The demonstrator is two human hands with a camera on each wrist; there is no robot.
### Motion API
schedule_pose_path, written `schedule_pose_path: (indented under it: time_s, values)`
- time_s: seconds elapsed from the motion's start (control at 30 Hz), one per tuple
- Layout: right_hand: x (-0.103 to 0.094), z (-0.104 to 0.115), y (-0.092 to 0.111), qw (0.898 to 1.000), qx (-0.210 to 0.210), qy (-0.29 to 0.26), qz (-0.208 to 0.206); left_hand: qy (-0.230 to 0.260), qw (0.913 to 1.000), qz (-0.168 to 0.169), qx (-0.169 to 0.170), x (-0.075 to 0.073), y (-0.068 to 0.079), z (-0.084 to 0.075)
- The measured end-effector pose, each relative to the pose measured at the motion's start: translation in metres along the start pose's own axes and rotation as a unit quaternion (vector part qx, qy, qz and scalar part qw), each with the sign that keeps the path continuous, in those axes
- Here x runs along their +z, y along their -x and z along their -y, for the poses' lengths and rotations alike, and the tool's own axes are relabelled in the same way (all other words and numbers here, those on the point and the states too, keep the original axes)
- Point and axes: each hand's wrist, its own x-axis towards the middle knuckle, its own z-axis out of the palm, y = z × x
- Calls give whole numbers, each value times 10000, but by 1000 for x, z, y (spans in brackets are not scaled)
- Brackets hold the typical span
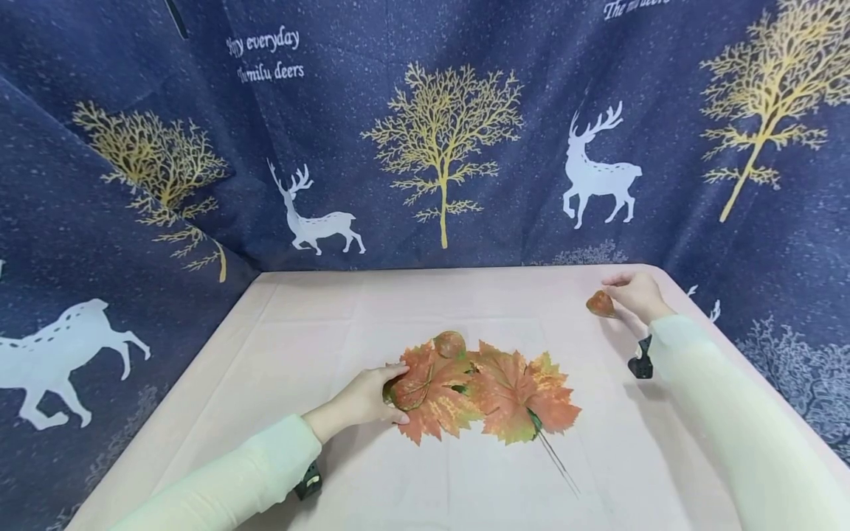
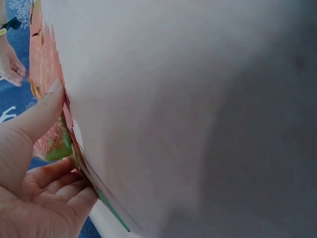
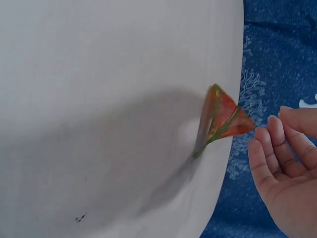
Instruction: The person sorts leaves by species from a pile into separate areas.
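On the left, a dark blue cloth (image 1: 398,37) hangs like a wall, with a white deer (image 1: 63,361) and a gold tree (image 1: 164,198) on it. Then comes a pale green left sleeve (image 1: 226,472), with a little black box (image 1: 308,483) by the wrist. A pale pink surface (image 1: 319,332) is under it all. The left hand (image 1: 355,402) holds the left end of a leaf bunch (image 1: 505,380). The left fingers are on the far side and the thumb is on the near side, so they are clamped on the bunch. The bunch is near the middle of the surface, with big orange leaves that have yellow and green bits. A round leaf (image 1: 450,344) is at its back edge. Thin stems (image 1: 546,442) stick out toward the person on its right side. Well apart from the bunch, near the far right corner, is a small red and green leaf (image 1: 600,303). It is right by the fingertips of the right hand (image 1: 637,295). Those fingers are bent and close together, but I cannot tell if they pinch the small leaf. Last comes the pale green right sleeve (image 1: 724,413).
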Motion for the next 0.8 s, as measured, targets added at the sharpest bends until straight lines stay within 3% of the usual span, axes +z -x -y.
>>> schedule_pose_path:
  time_s: [0.3,0.57,0.8]
  values:
    - [6,17,0,9994,-238,169,-189,54,10000,-3,28,-1,2,-3]
    - [8,29,3,9983,28,-555,163,123,9999,4,-51,1,3,-2]
    - [17,40,3,9875,303,-1431,588,71,10000,-49,27,1,2,-1]
